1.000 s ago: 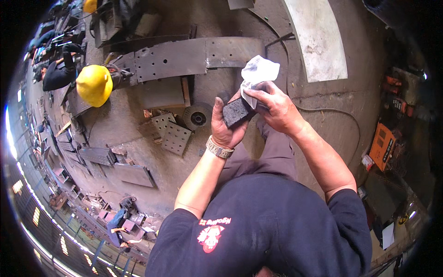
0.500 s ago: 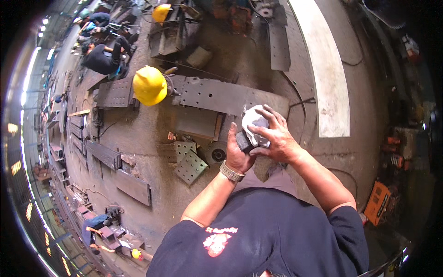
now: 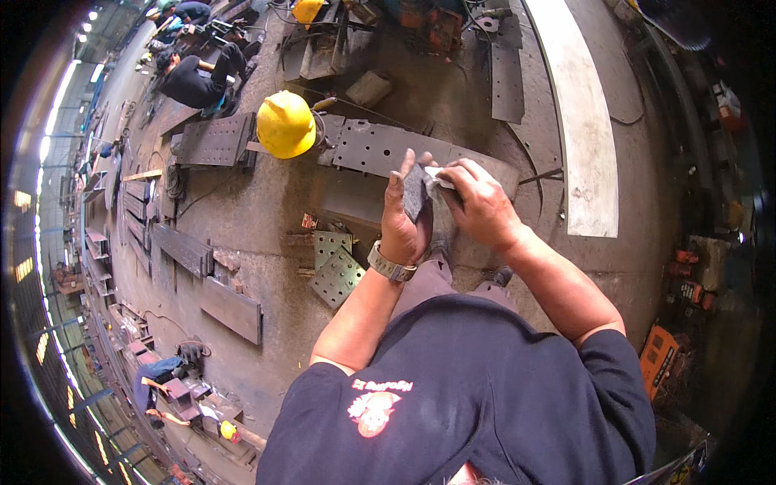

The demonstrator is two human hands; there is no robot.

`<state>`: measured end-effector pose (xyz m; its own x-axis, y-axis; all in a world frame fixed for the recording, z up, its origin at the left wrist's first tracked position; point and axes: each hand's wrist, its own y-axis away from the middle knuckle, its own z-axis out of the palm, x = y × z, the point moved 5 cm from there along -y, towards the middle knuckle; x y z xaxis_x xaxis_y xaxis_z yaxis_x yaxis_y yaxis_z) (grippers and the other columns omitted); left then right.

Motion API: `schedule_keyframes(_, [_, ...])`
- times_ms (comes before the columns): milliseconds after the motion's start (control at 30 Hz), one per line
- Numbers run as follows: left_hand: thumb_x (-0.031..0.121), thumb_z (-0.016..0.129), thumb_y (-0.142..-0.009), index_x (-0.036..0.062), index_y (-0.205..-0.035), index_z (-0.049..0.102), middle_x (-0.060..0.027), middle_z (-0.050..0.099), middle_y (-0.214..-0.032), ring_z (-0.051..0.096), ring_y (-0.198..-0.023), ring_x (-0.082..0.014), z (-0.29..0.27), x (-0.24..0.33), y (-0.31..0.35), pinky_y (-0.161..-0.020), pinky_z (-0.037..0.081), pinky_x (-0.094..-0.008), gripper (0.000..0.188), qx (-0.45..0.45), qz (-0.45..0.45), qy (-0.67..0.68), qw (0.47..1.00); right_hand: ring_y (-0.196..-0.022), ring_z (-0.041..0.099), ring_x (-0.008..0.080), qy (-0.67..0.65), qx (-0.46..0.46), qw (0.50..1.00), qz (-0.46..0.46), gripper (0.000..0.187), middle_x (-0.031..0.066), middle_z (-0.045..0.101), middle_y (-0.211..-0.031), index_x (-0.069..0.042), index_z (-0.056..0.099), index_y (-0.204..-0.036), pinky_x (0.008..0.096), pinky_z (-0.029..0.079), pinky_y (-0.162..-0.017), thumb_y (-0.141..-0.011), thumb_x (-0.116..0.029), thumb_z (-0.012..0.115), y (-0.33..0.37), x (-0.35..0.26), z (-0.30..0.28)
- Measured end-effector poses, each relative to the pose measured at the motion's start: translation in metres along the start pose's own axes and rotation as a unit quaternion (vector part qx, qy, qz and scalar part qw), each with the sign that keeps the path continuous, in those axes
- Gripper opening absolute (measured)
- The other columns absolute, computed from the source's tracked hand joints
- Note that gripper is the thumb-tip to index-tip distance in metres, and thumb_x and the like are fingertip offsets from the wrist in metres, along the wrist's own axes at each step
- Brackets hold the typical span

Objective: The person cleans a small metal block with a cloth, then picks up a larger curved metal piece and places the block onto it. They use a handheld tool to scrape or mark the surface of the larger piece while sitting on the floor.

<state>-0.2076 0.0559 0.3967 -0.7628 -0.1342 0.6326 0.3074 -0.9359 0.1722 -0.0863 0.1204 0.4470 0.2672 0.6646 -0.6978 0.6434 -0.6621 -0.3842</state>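
My left hand (image 3: 401, 228) is raised in front of my body, thumb and fingertips pointing away from me. It holds a dark grey, flat block-like piece (image 3: 415, 194) against its palm. Pinched in my right hand (image 3: 488, 208) is a crumpled white cloth or sheet (image 3: 436, 178), close beside the grey piece. Whether the two touch is hard to make out. Part of the grey piece is hidden behind my left thumb and palm. A watch (image 3: 390, 264) sits on my left wrist.
A yellow hard hat (image 3: 286, 125) rests by a long drilled steel plate (image 3: 364, 148) ahead. Smaller perforated plates (image 3: 338, 277) lie on the floor near my left forearm. At right are a long pale plate (image 3: 584, 137) and an orange machine (image 3: 659, 360). Co-workers (image 3: 194, 79) crouch at left.
The white cloth, earlier spread over the grey piece under both hands, is now bunched smaller in my right fingers. My left hand has turned upright and my hands have moved slightly apart.
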Motion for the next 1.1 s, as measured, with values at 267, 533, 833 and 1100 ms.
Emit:
schedule_keyframes(267, [0.069, 0.037, -0.1, 0.0, -0.158, 0.024, -0.0159, 0.042, -0.154, 0.041, -0.141, -0.0279, 0.013, 0.01, 0.0, -0.121, 0.028, -0.0444, 0.091, -0.049, 0.016, -0.017, 0.999, -0.092, 0.066, 0.0393, -0.08, 0.05, 0.993, -0.066, 0.026, 0.0176, 0.065, -0.098, -0.002, 0.067, -0.104, 0.0444, 0.056, -0.08, -0.079, 0.001, 0.07, -0.001, -0.05, 0.01])
schedule_keyframes(533, [0.066, 0.04, -0.099, -0.0013, -0.157, 0.025, -0.0184, 0.04, -0.156, 0.039, -0.144, -0.0307, 0.021, 0.016, -0.002, -0.122, 0.026, -0.0451, 0.09, -0.029, 0.042, -0.046, 0.998, -0.088, 0.063, 0.0378, -0.076, 0.023, 0.993, -0.085, 0.019, 0.0153, 0.064, -0.096, -0.004, 0.068, -0.098, 0.0434, 0.054, -0.079, -0.08, 0.004, 0.066, -0.002, -0.053, 0.01])
schedule_keyframes(833, [0.072, 0.041, -0.095, -0.0002, -0.157, 0.025, -0.0199, 0.041, -0.155, 0.039, -0.143, -0.0322, 0.033, 0.015, -0.008, -0.122, 0.026, -0.0466, 0.097, -0.037, 0.026, -0.008, 0.999, -0.086, 0.063, 0.0351, -0.013, 0.042, 0.991, -0.125, 0.02, 0.0131, 0.064, -0.094, -0.005, 0.067, -0.095, 0.0442, 0.052, -0.079, -0.075, -0.001, 0.067, -0.01, -0.053, 0.004])
schedule_keyframes(1100, [0.071, 0.049, -0.093, -0.0017, -0.158, 0.023, -0.0215, 0.038, -0.155, 0.035, -0.145, -0.0322, 0.032, 0.005, -0.009, -0.123, 0.023, -0.0457, 0.101, -0.046, -0.008, 0.109, 0.993, -0.108, 0.057, 0.0324, 0.086, 0.052, 0.994, -0.03, 0.021, 0.0102, 0.064, -0.108, -0.012, 0.073, -0.105, 0.0446, 0.049, -0.093, -0.084, -0.017, 0.072, -0.023, -0.009, -0.005])
